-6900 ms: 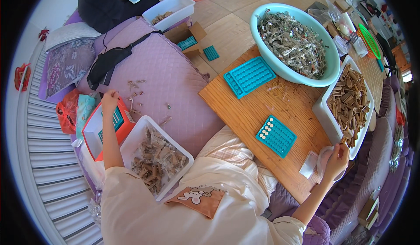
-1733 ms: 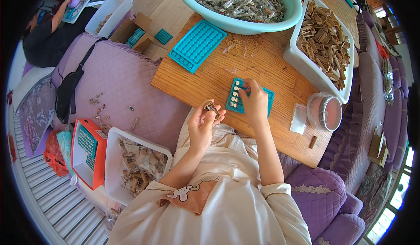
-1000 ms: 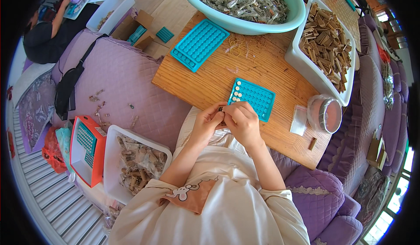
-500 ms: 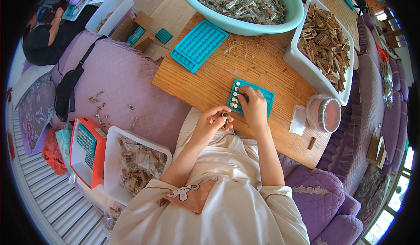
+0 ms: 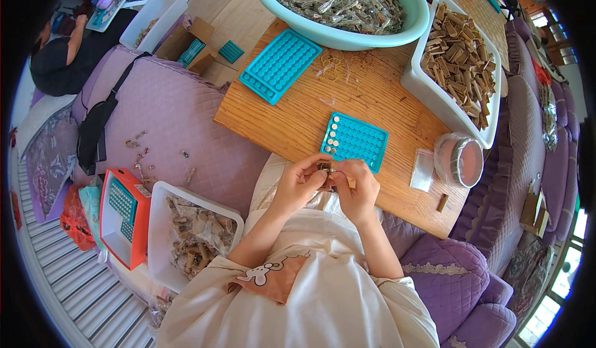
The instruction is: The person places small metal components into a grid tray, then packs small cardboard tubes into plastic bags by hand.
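Head view: far to the left of the left hand, a red box (image 5: pixel 140 227) holds teal trays (image 5: pixel 122 203), whose rows look pale, perhaps filled. Nearer to this hand, a white bin (image 5: pixel 160 239) keeps brown pieces in clear plastic. The left hand (image 5: pixel 300 181) pinches a small brown holder (image 5: pixel 324 167) between thumb and fingers, in front of the body. The right hand (image 5: pixel 360 190) meets it from the right, its thumb and forefinger pressed together at the holder's edge, on something too small to name surely. Just beyond both hands, a teal tray (image 5: pixel 361 142) carries white discs (image 5: pixel 334 127) only along its left side; I judge this holder is only partly done. Right of the right hand lies one loose brown piece (image 5: pixel 443 203), and farther, a large bin (image 5: pixel 428 104) is heaped with similar pieces, so much seems left.

About writing: the red box has a pale label (image 5: pixel 144 190), and the shirt has a printed patch (image 5: pixel 270 278); I cannot read any words.
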Demonstrator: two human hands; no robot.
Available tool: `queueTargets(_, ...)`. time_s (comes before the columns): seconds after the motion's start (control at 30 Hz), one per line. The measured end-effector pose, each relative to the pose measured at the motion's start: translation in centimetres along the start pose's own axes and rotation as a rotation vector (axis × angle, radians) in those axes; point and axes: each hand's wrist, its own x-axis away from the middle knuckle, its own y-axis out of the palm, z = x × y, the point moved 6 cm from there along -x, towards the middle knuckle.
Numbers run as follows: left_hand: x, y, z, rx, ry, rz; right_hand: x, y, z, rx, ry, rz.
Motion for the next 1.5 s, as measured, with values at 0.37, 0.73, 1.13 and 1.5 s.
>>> queueTargets(0.37,0.5,1.4,0.4,-0.101,0.034,-0.080,1.3,-0.6,-0.1,0.020,-0.144,0.092)
queueTargets(0.73,-0.1,-0.3,-0.9,-0.007,-0.053,0.025,0.9,-1.1,3.5,0.088,0.265,0.114)
queueTargets(1.13,-0.4,-1.5,-0.1,-0.002,-0.079,0.179,-0.9,2.6,6.7,0.481,0.112,-0.207)
queueTargets(1.5,-0.8,0.3,0.0,-0.061,-0.057,0.045,0.0,0.0,1.7,0.103,0.044,0.028)
